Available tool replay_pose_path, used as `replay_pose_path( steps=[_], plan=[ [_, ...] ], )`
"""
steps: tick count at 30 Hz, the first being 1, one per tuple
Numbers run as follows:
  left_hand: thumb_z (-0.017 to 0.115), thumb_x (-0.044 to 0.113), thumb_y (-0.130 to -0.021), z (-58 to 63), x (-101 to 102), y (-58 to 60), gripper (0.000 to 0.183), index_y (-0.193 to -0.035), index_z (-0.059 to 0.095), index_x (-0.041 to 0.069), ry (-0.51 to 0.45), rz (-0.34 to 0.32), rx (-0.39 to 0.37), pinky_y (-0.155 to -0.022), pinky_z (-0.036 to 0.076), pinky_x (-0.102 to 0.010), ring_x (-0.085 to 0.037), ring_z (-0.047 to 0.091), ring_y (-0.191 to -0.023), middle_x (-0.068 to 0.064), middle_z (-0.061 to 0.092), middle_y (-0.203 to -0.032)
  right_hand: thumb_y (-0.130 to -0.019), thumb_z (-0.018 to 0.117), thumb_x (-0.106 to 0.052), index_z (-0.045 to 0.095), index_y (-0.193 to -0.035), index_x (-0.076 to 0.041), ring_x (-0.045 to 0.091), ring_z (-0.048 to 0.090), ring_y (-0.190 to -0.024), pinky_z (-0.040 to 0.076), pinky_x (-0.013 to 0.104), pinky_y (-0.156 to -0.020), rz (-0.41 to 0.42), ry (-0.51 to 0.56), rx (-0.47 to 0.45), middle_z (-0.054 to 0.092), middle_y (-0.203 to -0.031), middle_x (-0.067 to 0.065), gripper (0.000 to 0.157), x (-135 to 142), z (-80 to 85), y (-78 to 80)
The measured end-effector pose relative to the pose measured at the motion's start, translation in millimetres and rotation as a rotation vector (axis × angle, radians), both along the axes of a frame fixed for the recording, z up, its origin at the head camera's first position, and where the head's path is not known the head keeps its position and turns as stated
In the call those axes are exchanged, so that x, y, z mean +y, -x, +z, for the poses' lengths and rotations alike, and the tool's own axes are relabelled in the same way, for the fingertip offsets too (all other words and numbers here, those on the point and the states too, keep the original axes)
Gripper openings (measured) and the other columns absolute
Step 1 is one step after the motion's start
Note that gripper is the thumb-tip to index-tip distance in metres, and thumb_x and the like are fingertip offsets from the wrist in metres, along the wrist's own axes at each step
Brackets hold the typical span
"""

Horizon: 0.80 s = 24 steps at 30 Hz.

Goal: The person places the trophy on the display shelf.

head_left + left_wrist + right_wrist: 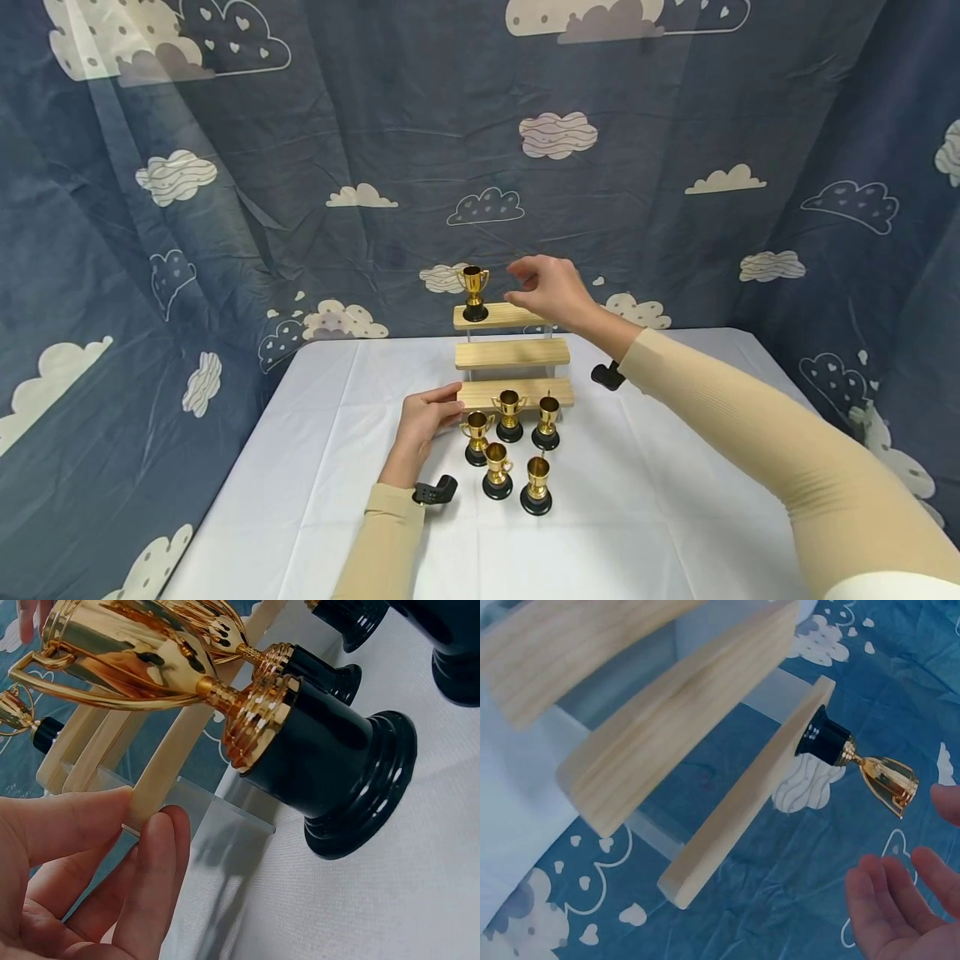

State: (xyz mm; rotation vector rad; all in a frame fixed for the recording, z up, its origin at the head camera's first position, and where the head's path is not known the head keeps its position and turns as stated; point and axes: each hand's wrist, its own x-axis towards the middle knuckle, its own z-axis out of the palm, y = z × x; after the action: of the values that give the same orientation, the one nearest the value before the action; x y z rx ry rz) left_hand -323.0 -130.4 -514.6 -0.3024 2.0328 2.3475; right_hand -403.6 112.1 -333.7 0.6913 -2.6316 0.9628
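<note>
Beige right sleeve (720, 425) is closest, cutting up across the lower right to the person's right hand (551, 287) beside the top plank (517, 314) of a little three-tier shelf (512, 354). Arm's pretty much stretched out, hand turned in toward the one gold trophy (473, 292) standing upright at the left end of that top plank. Thumb and fingers are bent but apart, nothing between them, and not touching the cup from what I can see.

Left hand (420, 421) is low on the other side, thumb and fingers pinching the left end of the bottom plank (165, 769). Steadying it, I'd guess.

Five more trophies (497, 471) stand upright on the white-covered counter (637, 500) in front of the shelf, none on the two lower tiers. So my read: setting trophies out on the shelf, first one up, the rest to go. Next move probably calls for the right hand to come down for another cup without its sleeve clipping the ones on the counter, while the left keeps the shelf put.
</note>
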Motion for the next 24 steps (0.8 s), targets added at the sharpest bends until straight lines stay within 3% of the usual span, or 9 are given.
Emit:
replay_pose_path(
  steps=[13, 24],
  plan=[
    [0.078, -0.006, -0.081, 0.0, 0, 0.5, 0.038, -0.117, 0.076, 0.004, 0.002, 0.001, 0.000, -0.078, 0.062, -0.031, -0.016, 0.073, -0.082, -0.017, 0.073, -0.110, -0.088, 0.080, -0.025, 0.069, -0.128, -0.012, 0.025, 0.063, -0.106, 0.055, 0.040, -0.088, 0.097, -0.099, 0.026, 0.066, -0.123, 0.006, 0.044, 8, -5.2, -23.9],
    [0.078, -0.007, -0.081, -0.3, 0, 0.2, 0.038, -0.116, 0.076, 0.005, 0.002, 0.008, -0.008, -0.077, 0.062, -0.030, -0.016, 0.073, -0.082, -0.015, 0.073, -0.109, -0.085, 0.083, -0.024, 0.070, -0.125, -0.012, 0.024, 0.064, -0.104, 0.057, 0.039, -0.086, 0.139, -0.168, -0.020, 0.067, -0.120, 0.006, 0.044, 16, -19.6, -39.1]
  ],
)
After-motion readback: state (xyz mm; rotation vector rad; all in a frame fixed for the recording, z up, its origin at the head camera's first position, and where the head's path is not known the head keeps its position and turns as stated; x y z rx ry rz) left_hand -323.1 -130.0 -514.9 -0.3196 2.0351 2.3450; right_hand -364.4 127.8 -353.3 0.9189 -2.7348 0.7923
